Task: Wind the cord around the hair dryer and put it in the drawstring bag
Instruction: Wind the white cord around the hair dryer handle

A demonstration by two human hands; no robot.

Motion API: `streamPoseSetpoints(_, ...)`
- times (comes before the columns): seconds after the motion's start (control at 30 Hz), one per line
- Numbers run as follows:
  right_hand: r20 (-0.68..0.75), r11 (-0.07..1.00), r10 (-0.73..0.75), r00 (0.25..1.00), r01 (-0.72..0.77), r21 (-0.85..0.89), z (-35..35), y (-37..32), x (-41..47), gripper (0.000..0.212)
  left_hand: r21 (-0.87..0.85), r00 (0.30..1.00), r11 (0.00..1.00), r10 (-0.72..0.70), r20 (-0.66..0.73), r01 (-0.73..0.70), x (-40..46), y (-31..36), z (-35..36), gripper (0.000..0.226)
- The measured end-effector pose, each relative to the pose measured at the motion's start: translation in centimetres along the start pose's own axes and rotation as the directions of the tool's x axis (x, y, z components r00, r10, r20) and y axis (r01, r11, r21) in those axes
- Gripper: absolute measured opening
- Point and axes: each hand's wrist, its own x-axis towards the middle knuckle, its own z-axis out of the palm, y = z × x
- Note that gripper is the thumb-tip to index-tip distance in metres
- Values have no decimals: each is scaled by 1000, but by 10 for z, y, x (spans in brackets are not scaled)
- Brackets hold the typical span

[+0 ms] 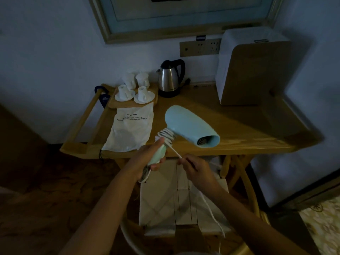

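A pale blue hair dryer [191, 126] is held in the air above the front edge of the wooden table [239, 126], nozzle pointing right and toward me. My left hand [149, 161] grips its handle from below. Several turns of the white cord [166, 136] wrap the top of the handle. My right hand [195, 167] pinches the cord just below the wraps, and the rest of the cord trails down past my forearm. The white drawstring bag [130, 129] lies flat on the table to the left of the dryer, printed text on it.
A tray with white cups and saucers [134, 91] stands behind the bag, a steel kettle [170, 78] beside it. A large white and wood appliance [253, 70] fills the back right. A socket strip [200, 47] is on the wall. A chair with a white cushion [176, 197] stands under me.
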Motion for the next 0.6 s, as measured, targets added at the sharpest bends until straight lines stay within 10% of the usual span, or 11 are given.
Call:
streamPoseSetpoints(0.27,376,917,93,922,-226,329,-12,5,-4,28,-41,993,999,20,-117,-25,6,6,-8,58)
streamPoseSetpoints(0.6,404,919,279,871,-365,152,-44,-5,32,22,-311,949,950,109,295,-13,-13,22,-26,51)
